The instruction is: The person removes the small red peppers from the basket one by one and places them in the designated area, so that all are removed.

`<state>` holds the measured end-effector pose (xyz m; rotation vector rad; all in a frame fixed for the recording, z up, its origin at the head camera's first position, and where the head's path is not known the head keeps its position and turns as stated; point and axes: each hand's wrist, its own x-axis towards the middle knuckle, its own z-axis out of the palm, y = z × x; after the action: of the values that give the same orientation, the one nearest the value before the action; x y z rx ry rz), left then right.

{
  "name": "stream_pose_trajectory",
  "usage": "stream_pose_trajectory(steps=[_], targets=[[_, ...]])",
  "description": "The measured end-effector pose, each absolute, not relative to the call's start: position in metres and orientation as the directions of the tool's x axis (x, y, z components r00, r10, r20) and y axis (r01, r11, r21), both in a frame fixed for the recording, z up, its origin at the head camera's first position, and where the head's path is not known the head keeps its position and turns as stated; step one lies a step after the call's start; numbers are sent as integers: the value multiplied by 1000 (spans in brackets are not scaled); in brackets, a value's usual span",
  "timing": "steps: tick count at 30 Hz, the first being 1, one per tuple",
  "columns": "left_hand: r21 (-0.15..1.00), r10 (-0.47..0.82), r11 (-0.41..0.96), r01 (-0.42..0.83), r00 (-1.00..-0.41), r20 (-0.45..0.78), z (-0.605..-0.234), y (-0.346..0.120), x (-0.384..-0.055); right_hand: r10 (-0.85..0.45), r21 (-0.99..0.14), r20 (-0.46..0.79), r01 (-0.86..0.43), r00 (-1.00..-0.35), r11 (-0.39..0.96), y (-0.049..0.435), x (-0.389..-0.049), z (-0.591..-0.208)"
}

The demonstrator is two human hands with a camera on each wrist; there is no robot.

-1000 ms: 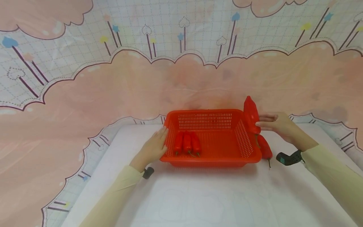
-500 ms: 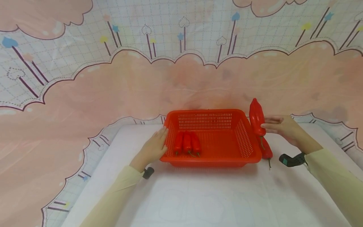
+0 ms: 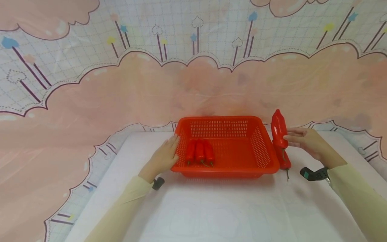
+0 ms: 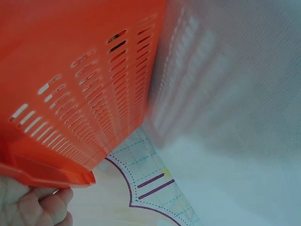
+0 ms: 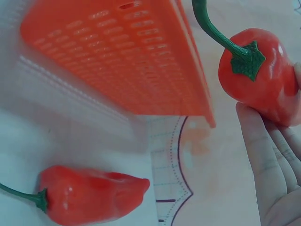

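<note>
An orange-red plastic basket (image 3: 223,169) with slotted walls stands on the white table. Several red peppers (image 3: 200,152) lie side by side in its left part, stems toward the front. My left hand (image 3: 162,155) rests along the basket's left rim; the left wrist view shows its fingers (image 4: 49,205) touching that rim. To the right of the basket, my right hand (image 3: 311,143) holds a large red pepper (image 3: 278,129) between thumb and fingers, tip up and green stem down. Below it another red pepper (image 5: 89,195) lies on the table beside the basket, partly hidden in the head view.
The white table (image 3: 211,211) extends in front of the basket. Behind hangs a patterned cloth (image 3: 193,90) with pink clouds. A black device (image 3: 314,174) is strapped at the right wrist, and another dark one (image 3: 158,183) at the left wrist.
My right hand has moved right and slightly down with the held pepper, from over the basket's right rim to beside it. The left hand has stayed in place.
</note>
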<state>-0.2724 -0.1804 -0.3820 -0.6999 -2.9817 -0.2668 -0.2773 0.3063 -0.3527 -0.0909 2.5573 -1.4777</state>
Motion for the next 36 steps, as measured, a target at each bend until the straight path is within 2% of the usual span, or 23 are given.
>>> stream_pose_trajectory(steps=[15, 36], targets=[[157, 433, 882, 444, -896, 101, -382, -181, -274, -130, -891, -200, 125, -971, 436, 319, -274, -371], [164, 430, 882, 442, -897, 104, -383, -181, -273, -94, -858, -221, 148, -971, 492, 332, -270, -390]])
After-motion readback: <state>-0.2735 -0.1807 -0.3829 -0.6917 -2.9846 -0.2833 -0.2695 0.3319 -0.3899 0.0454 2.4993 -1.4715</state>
